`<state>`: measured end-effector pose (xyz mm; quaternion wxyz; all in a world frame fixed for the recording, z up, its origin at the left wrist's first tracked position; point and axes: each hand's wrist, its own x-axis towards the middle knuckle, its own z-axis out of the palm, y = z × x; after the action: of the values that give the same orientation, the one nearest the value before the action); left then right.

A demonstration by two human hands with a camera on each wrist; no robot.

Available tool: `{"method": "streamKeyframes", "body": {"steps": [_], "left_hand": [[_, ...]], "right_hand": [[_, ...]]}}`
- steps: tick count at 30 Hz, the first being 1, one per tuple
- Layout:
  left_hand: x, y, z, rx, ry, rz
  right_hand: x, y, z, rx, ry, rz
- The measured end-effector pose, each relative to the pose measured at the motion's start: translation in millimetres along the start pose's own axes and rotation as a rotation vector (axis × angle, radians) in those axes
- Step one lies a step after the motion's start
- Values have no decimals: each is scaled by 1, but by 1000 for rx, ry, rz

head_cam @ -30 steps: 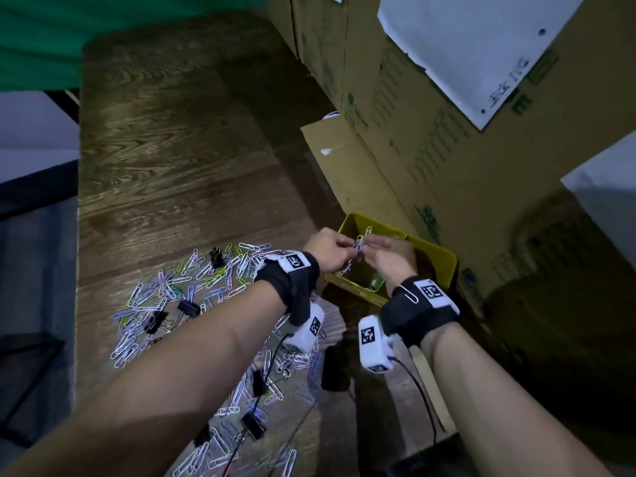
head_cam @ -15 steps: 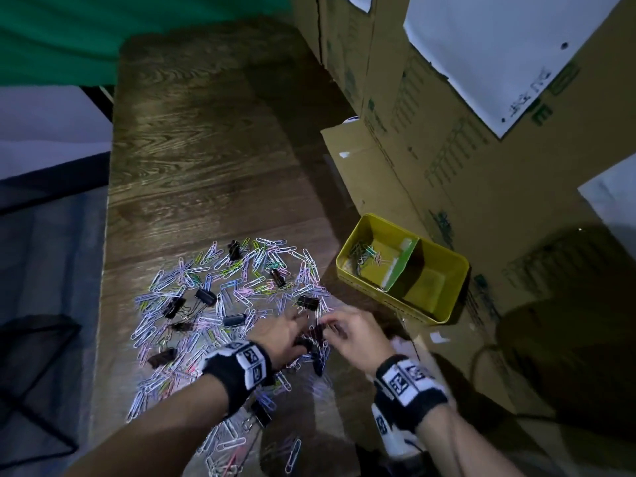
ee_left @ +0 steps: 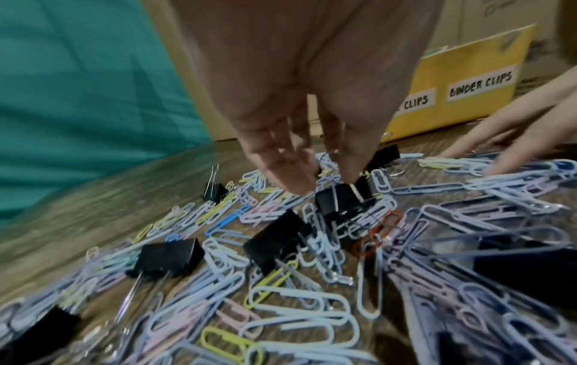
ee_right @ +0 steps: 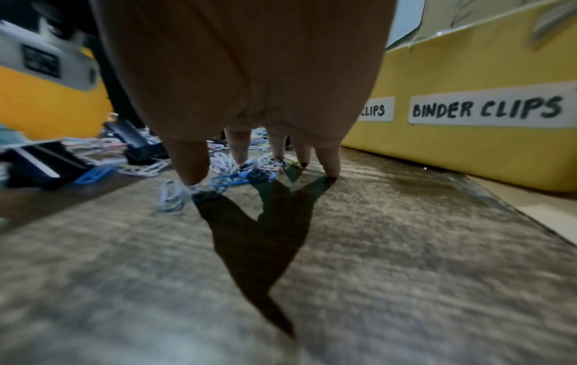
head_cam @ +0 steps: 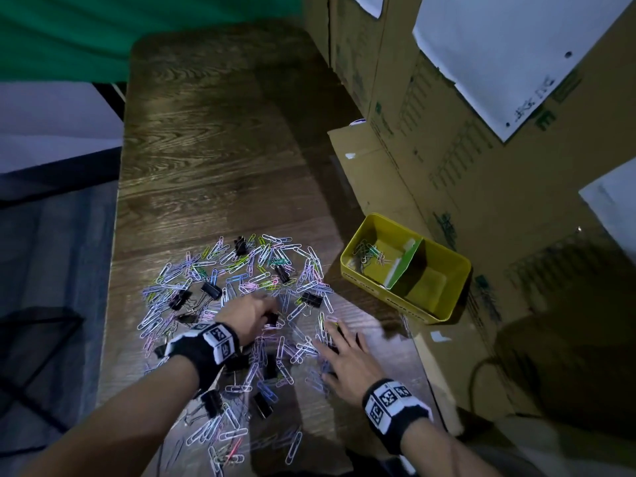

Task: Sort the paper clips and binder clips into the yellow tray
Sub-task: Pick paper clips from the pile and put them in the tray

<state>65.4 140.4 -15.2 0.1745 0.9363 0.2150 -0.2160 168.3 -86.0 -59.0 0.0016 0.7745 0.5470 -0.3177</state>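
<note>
A heap of pastel paper clips with black binder clips mixed in lies on the wooden table. The yellow tray stands to its right, split by a green divider. Its left compartment holds several paper clips; the right one, labelled BINDER CLIPS, looks bare. My left hand reaches down into the heap, thumb and fingertips pinching a black binder clip. My right hand lies spread on the heap's right edge, straight fingertips pressing on paper clips.
Tall cardboard boxes wall off the table's right side, and a flat cardboard sheet runs under the tray. A green cloth hangs at the back. More binder clips lie in the heap. The table's left edge drops off.
Both hands left the tray, where they held paper clips, and came back down to the heap. The left hand now pinches a binder clip and the right hand has spread flat.
</note>
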Motion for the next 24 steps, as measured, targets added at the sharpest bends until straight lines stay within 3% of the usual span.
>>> {"method": "streamKeyframes", "body": {"steps": [4, 8, 13, 16, 20, 24], "left_hand": [[-20, 25, 2, 2, 196, 36], [-40, 64, 36, -4, 48, 200], [-35, 88, 65, 128, -143, 82], [-33, 91, 76, 98, -129, 134], [-31, 78, 76, 43, -6, 157], [-27, 72, 72, 102, -65, 185]], "right_hand": [[-19, -2, 8, 45, -2, -51], [-11, 0, 1, 126, 58, 56], [-15, -4, 11, 44, -12, 31], [-26, -5, 17, 87, 42, 45], [-34, -6, 18, 146, 144, 206], [-30, -17, 16, 131, 133, 233]]}}
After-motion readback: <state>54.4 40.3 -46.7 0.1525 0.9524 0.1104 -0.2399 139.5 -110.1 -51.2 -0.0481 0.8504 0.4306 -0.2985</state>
